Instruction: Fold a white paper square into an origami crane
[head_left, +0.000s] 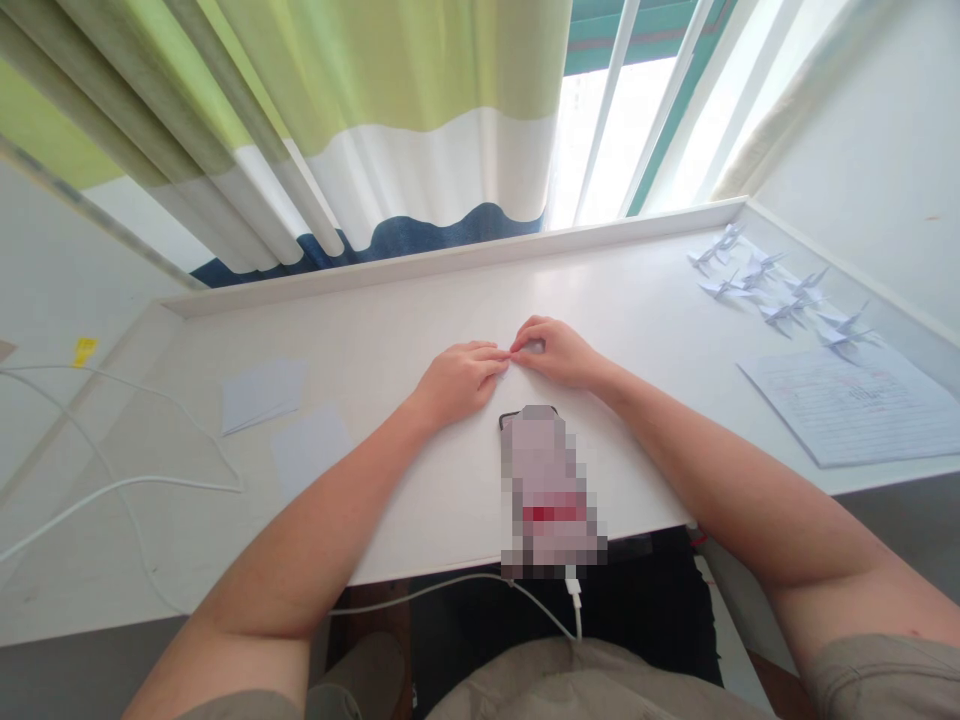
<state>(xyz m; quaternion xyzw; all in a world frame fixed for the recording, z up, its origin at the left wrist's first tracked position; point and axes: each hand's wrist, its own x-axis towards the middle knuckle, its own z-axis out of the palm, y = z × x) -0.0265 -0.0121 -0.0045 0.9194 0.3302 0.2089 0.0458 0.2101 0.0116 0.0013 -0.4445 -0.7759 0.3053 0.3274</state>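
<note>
Both hands rest on the white desk and meet at their fingertips near the middle. My left hand lies palm down, fingers together, pressing on a small piece of white paper that hardly shows against the desk. My right hand is curled, thumb and fingers pinched on the same paper. A phone, its screen blurred out, lies just in front of the hands at the desk's near edge, with a white cable plugged into it.
Several folded white paper cranes sit at the back right, beside a lined sheet. A small stack of square papers and a single sheet lie to the left. White cables run along the left. Striped curtains hang behind.
</note>
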